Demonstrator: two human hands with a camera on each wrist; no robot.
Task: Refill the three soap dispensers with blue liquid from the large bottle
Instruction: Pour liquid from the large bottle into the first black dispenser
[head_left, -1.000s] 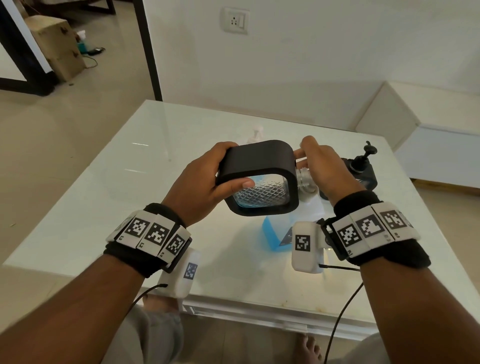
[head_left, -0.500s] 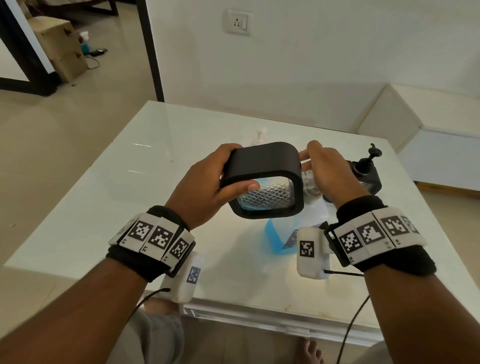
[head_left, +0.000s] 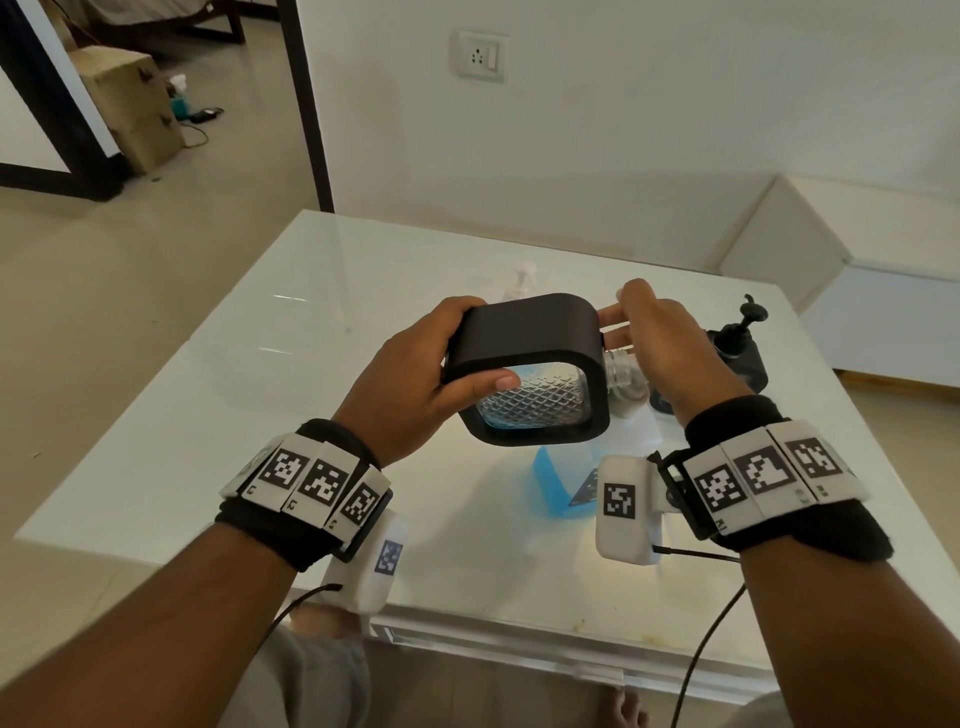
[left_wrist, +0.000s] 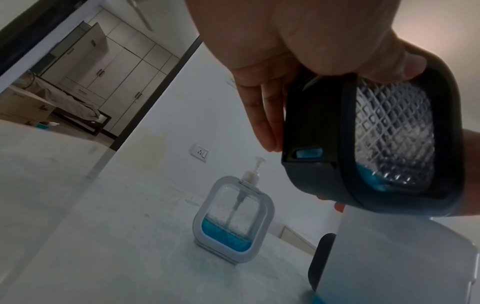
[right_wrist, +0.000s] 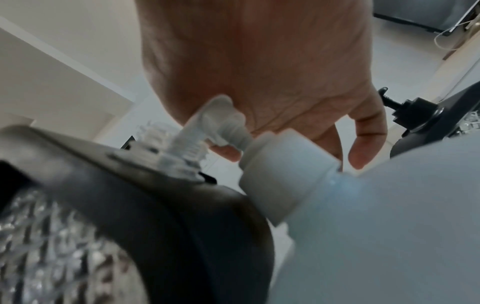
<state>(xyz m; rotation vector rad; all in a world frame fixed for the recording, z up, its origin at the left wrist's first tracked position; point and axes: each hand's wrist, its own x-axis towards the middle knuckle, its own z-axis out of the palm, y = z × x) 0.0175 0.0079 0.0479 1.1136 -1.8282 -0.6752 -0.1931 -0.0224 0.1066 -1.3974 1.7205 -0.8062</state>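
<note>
Left hand (head_left: 415, 384) wrapped round the black dispenser (head_left: 530, 332), held tipped over the tabletop (head_left: 249, 395) above the large bottle (head_left: 563, 483). Right hand (head_left: 660, 338) pinching its pump (right_wrist: 218, 123). Best to twist slowly, keeping the neck up so nothing spills.

Left hand (head_left: 410, 384) gripping black-framed dispenser (head_left: 530, 369), right hand (head_left: 670, 343) at its neck
</note>
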